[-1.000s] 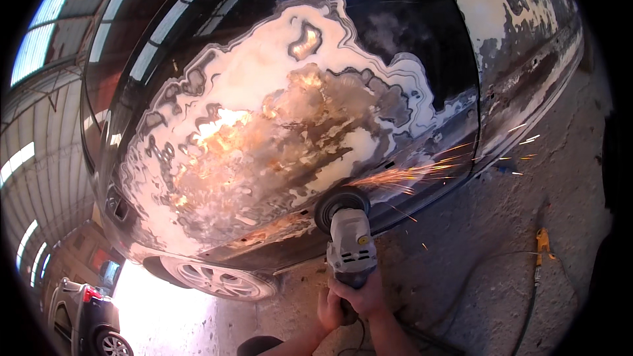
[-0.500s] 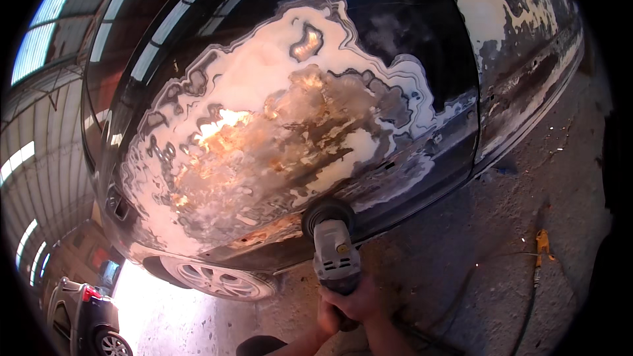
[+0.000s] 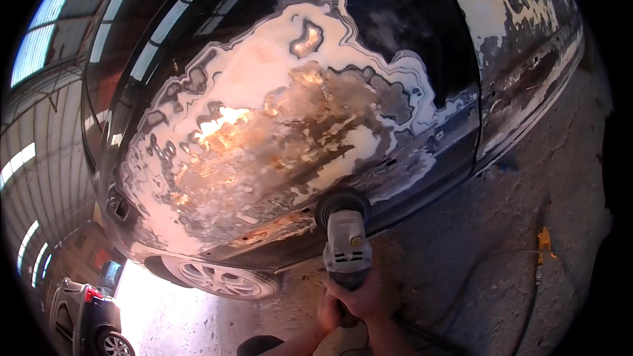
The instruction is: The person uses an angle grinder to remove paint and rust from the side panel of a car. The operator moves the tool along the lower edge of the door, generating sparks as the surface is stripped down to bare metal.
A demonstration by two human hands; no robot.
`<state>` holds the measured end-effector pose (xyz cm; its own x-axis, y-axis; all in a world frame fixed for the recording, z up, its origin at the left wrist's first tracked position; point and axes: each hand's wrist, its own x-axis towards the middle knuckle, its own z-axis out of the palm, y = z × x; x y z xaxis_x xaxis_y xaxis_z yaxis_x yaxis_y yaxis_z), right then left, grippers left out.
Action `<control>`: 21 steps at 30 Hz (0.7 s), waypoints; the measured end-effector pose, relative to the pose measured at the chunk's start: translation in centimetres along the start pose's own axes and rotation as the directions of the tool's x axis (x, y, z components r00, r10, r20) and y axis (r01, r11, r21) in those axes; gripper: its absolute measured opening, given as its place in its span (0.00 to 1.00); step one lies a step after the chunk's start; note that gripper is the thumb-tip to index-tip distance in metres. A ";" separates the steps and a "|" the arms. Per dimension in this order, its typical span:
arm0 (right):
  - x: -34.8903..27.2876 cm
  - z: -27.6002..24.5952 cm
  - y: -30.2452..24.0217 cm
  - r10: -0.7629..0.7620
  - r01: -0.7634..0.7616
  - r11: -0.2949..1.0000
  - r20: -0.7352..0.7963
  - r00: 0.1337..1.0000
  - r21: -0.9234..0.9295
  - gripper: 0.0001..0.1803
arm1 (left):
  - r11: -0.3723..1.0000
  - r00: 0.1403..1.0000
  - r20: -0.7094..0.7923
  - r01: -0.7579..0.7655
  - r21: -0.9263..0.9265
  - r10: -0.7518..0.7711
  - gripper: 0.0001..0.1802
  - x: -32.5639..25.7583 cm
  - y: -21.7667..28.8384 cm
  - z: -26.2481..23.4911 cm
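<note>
Low in the frame, both hands meet on the handle of a grey angle grinder (image 3: 345, 244): the right hand (image 3: 366, 298) wraps the rear of the body with its fingers curled fully closed round it, and the left hand (image 3: 328, 310) sits just beside it on the left, mostly hidden, fingers apparently folded onto the same handle, though how tightly cannot be told. A doubled grip like this probably serves to steady the tool against the pull of its disc. The grinder points up the frame, its round dark head (image 3: 342, 206) pressed against the lower edge of a black car door panel (image 3: 369, 46), right where the panel curves under, so the disc meets the metal at a shallow angle. Above it, across the middle of the frame, spreads a large stripped patch (image 3: 277, 132) of pale filler, bare shiny metal and rusty brown, ringed by feathered paint layers. At the lower left a wheel (image 3: 214, 277) of the same car rests on the rough concrete floor (image 3: 475, 257). A thin cable (image 3: 527, 316) trails over the floor at the lower right, and a parked dark vehicle (image 3: 86, 316) shows at the far lower left.
</note>
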<state>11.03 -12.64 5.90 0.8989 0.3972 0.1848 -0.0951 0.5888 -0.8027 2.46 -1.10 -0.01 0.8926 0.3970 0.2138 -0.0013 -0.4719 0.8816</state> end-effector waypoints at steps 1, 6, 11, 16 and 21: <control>-0.1 -0.1 0.6 0.011 -0.011 1.000 -0.008 1.000 0.002 0.20 | 0.990 0.999 0.005 0.036 -0.134 -0.035 0.23 0.1 0.2 0.3; -0.1 0.1 -1.4 0.062 -0.053 0.992 0.074 0.995 -0.117 0.20 | 0.958 0.993 -0.077 0.068 -0.278 -0.092 0.24 -0.3 2.0 1.5; -0.1 -0.2 -0.6 0.038 -0.037 0.991 -0.001 0.999 -0.129 0.24 | 1.000 0.998 0.069 -0.010 -0.006 0.010 0.25 0.1 4.3 1.1; -0.4 0.4 -1.2 0.082 -0.069 0.980 0.063 0.995 -0.187 0.24 | 0.819 0.976 -0.051 0.149 -0.554 -0.211 0.25 -0.5 3.3 1.7; -0.4 0.5 -0.7 0.035 -0.030 0.985 0.029 0.999 -0.173 0.25 | 0.768 0.975 0.012 0.181 -0.614 -0.220 0.25 -0.7 -0.5 1.0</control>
<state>10.56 -12.84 6.68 0.8821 0.4381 0.1729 -0.0464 0.4462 -0.8937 2.31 -1.91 -0.97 0.8764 0.4816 0.0093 -0.1164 0.1930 0.9743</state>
